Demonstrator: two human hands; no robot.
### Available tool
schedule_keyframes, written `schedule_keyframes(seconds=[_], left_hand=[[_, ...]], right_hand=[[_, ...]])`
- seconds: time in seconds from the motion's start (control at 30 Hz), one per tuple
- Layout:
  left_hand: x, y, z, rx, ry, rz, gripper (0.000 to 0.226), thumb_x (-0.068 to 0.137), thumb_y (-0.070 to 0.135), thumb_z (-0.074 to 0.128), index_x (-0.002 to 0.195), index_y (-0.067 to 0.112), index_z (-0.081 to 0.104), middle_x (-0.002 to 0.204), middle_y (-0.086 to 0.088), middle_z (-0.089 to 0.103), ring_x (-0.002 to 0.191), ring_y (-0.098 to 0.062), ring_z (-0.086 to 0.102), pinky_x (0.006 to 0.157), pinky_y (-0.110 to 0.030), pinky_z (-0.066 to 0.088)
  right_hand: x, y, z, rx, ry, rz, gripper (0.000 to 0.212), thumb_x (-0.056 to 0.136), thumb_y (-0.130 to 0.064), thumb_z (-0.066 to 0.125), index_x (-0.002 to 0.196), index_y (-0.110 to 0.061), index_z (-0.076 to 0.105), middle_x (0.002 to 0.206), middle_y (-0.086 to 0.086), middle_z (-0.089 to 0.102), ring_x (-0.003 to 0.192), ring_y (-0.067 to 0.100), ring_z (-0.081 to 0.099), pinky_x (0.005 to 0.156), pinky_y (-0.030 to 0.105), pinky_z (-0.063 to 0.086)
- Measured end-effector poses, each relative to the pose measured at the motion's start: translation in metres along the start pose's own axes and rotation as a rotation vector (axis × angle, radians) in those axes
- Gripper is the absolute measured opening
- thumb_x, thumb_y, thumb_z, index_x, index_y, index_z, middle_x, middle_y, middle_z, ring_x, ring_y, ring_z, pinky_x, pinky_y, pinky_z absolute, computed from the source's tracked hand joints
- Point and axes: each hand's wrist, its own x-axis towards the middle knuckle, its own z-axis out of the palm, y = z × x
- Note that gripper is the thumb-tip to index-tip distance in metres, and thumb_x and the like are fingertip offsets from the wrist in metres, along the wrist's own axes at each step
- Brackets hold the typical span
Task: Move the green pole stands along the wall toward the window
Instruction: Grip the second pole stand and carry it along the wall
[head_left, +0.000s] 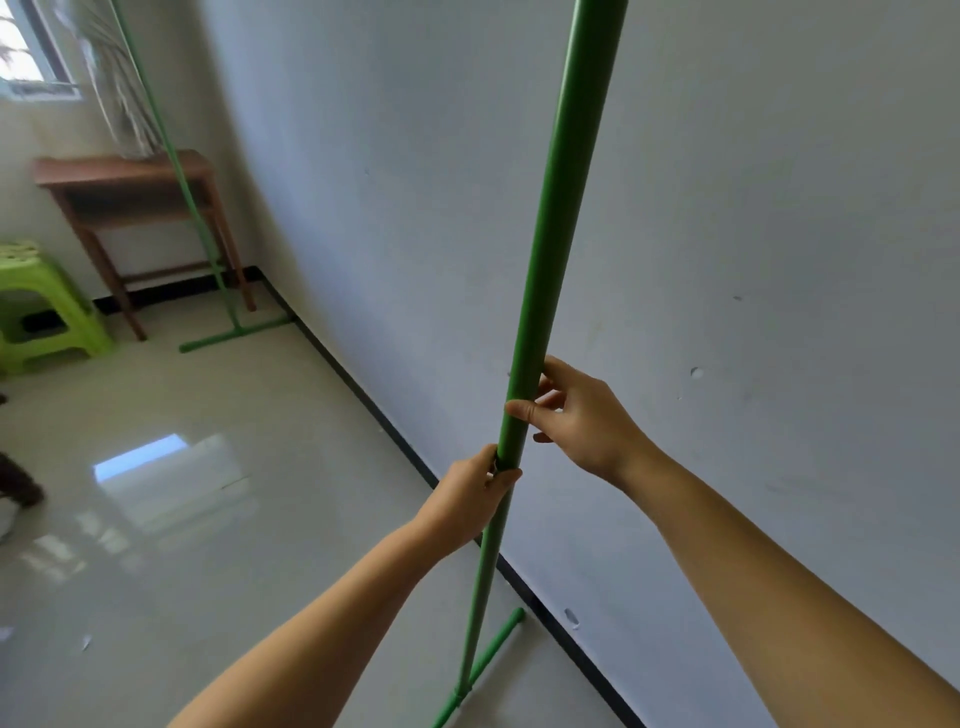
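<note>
Green painted metal pole stand (540, 270) stands nearly upright just beside the white wall (727, 260), its cross foot on the tiled floor (208, 519). Left hand (470, 506) is wrapped around the shaft; right hand (584, 418) pinches it just above. Window (26, 52) lies ahead-left. Two stands: the second green pole stand (208, 249) is beside the wooden table (124, 176).

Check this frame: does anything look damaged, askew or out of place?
Mostly minor. The wall has small chips and scuffs. A scrap of litter lies on the floor. Both hands grip the near pole stand; its lean may be lens distortion.
</note>
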Motion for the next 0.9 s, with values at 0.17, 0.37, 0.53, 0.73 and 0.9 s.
schedule_keyframes(seconds=[0.17,0.37,0.53,0.73,0.9], left_hand=[[0.009,0.020,0.024,-0.040,0.066,-0.043,0.025,0.090,0.026,0.046,0.111,0.013,0.050,0.109,-0.014,0.064,0.097,-0.026,0.063,0.087,-0.042,0.055],[0.005,0.035,0.048,-0.035,0.308,-0.114,0.018,0.085,0.026,0.057,0.098,0.018,0.048,0.078,0.001,0.057,0.074,-0.017,0.061,0.074,-0.029,0.055],[0.002,0.042,0.057,-0.044,0.356,-0.139,0.025,0.088,0.020,0.050,0.112,0.016,0.046,0.087,-0.008,0.062,0.082,-0.022,0.064,0.081,-0.037,0.057],[-0.012,0.047,0.066,0.003,0.298,-0.136,0.031,0.088,0.021,0.050,0.117,0.016,0.043,0.087,-0.009,0.059,0.083,-0.024,0.064,0.082,-0.040,0.057],[-0.023,0.052,0.082,0.014,0.261,-0.082,0.016,0.088,0.020,0.050,0.102,0.020,0.044,0.094,-0.013,0.061,0.087,-0.026,0.064,0.084,-0.041,0.056]], right_hand=[[0.013,0.024,-0.034,-0.047,-0.123,-0.118,0.035,0.081,-0.027,0.064,0.112,-0.016,0.052,0.085,-0.001,0.060,0.083,0.025,0.066,0.078,0.039,0.059],[0.030,0.027,-0.043,-0.101,-0.349,-0.265,0.038,0.083,-0.030,0.060,0.116,-0.014,0.049,0.100,0.002,0.061,0.085,0.016,0.059,0.077,0.028,0.055],[0.025,0.033,-0.042,-0.032,-0.351,-0.257,0.039,0.083,-0.027,0.061,0.117,-0.011,0.050,0.109,0.009,0.063,0.100,0.025,0.063,0.073,0.025,0.055],[-0.002,0.036,-0.045,-0.084,-0.242,-0.305,0.037,0.083,-0.027,0.061,0.112,-0.007,0.053,0.107,0.012,0.067,0.094,0.024,0.065,0.072,0.010,0.044],[-0.024,0.039,-0.057,-0.076,-0.222,-0.277,0.035,0.082,-0.026,0.062,0.111,-0.007,0.053,0.105,0.013,0.067,0.092,0.026,0.066,0.077,0.023,0.053]])
